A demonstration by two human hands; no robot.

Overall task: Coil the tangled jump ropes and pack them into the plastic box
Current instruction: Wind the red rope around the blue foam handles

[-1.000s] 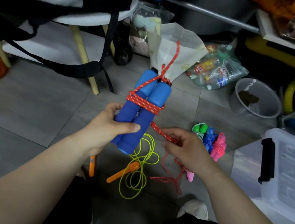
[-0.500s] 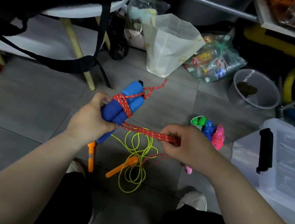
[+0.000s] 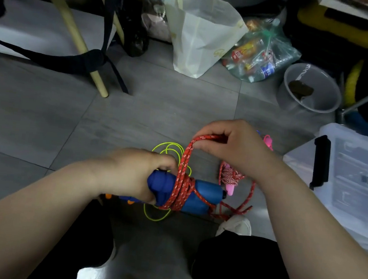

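Observation:
My left hand (image 3: 135, 175) grips two blue foam handles (image 3: 204, 195) held side by side, lying level and pointing right. A red speckled rope (image 3: 186, 160) is wound several times around them. My right hand (image 3: 230, 144) pinches a doubled strand of that rope above the handles and holds it taut. Loose red rope (image 3: 250, 196) trails on the floor to the right. A yellow-green jump rope (image 3: 170, 148) with orange handles lies on the floor beneath my hands. A pink-handled rope bundle (image 3: 230, 179) sits behind my right wrist. The clear plastic box (image 3: 357, 182) stands at the right.
A white paper bag (image 3: 202, 33), a clear bag of packets (image 3: 261, 54) and a grey plastic tub (image 3: 311, 89) stand at the back. A stool's wooden leg (image 3: 79, 42) with black straps is at the left. My white shoe (image 3: 236, 224) is below the handles.
The blue handles have dropped lower and turned from upright to level, pointing right. My right hand has risen above them, pulling the red rope up, and more turns lie around the handles.

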